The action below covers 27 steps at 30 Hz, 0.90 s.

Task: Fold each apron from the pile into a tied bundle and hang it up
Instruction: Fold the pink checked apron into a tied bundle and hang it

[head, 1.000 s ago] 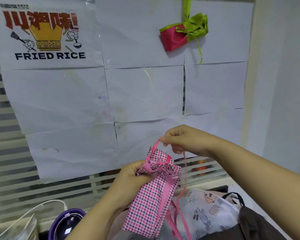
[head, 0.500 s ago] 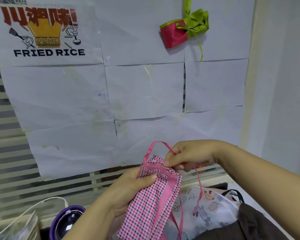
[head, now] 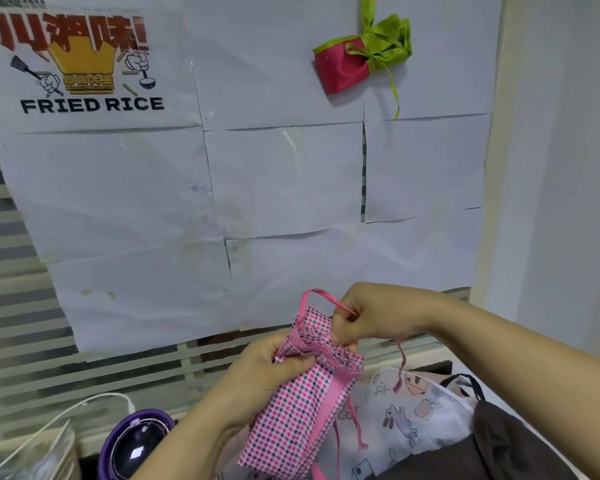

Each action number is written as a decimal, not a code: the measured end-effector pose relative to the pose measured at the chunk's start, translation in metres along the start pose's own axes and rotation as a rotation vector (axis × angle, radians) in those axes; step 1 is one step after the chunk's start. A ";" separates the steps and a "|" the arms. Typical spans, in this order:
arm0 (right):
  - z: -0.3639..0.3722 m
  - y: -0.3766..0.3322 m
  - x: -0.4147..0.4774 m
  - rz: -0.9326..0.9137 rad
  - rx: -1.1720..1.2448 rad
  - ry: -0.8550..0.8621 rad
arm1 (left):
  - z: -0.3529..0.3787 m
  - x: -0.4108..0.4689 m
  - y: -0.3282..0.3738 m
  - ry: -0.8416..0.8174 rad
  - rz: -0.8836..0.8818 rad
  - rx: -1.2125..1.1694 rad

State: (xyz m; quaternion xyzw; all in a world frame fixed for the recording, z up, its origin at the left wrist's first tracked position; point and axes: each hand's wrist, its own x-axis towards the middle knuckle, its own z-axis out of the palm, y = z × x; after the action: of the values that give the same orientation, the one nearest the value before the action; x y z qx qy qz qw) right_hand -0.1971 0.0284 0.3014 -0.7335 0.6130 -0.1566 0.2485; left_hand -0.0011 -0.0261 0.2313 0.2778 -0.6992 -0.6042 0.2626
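Your left hand [head: 257, 379] shows only its thumb and back; the fingers lie behind the apron [head: 291, 417]. Your right hand [head: 378, 317] curls over the strap [head: 321, 294], hiding where it passes through. The bundle [head: 343, 67] has a tie [head: 367, 8] that runs off the top edge. The bottom edge cuts the purple object [head: 132, 445] and the pile [head: 413, 420]. The top line of the poster [head: 84, 109] is too small to read.

Open air in front of the papered wall [head: 284, 181] from poster [head: 84, 64] across to the hung bundle [head: 361, 60], which hangs top right. Low centre taken: left hand [head: 267, 379] grips the apron [head: 291, 427], right hand [head: 381, 317] pinches its strap [head: 321, 293]. Below, pile [head: 413, 420] right, bowl [head: 136, 448] and cable [head: 101, 397] left. Pillar [head: 551, 168] bounds the right side.
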 end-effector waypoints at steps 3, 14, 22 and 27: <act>0.003 0.005 -0.001 -0.010 0.103 0.013 | -0.002 0.001 0.000 0.050 -0.014 -0.132; 0.009 0.031 0.003 -0.017 0.912 0.007 | -0.012 0.004 0.007 0.119 0.025 -0.309; -0.030 0.004 0.031 -0.009 1.142 0.377 | 0.008 -0.003 0.014 -0.036 0.071 0.209; -0.012 -0.004 0.048 -0.015 0.369 0.303 | 0.022 -0.008 0.022 -0.023 0.120 0.191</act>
State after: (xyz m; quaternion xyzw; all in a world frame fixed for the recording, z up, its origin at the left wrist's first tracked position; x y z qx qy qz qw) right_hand -0.1911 -0.0205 0.3101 -0.6483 0.5986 -0.3764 0.2823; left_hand -0.0128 -0.0024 0.2501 0.2522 -0.7719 -0.5211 0.2628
